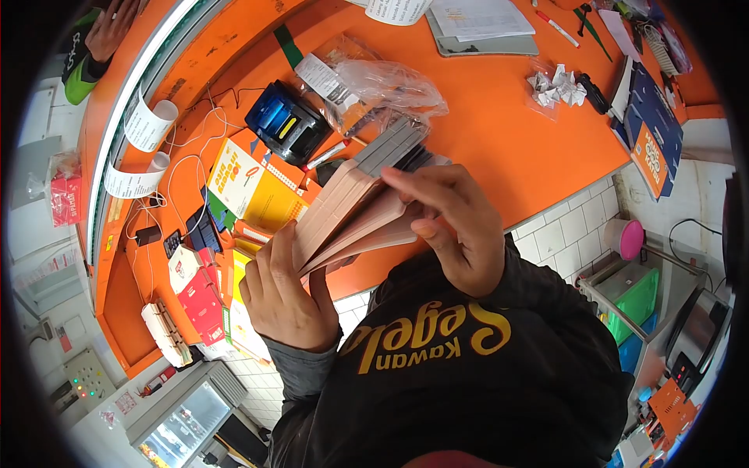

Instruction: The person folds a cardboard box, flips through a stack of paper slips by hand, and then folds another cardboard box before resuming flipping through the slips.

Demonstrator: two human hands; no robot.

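Observation:
A thick stack of papers or cards (343,204), grey at the far end and pinkish-brown along its sides, is held above the orange table. Its layers fan apart toward the right. My left hand (285,292) grips the near end, fingers wrapped round the edge. At the loose far end, my right hand (456,222) has its index finger on the top edge and its thumb bent below; the fingers curl against the fanned layers. What lies under the stack is partly hidden.
Beyond the stack on the orange table (499,117) are a blue-black printer (287,123), plastic packaging (382,86), a red marker (326,154) and a yellow booklet (257,187). Crumpled paper (558,87) and a blue box (651,132) lie right. Another person's hand (109,31) shows top left.

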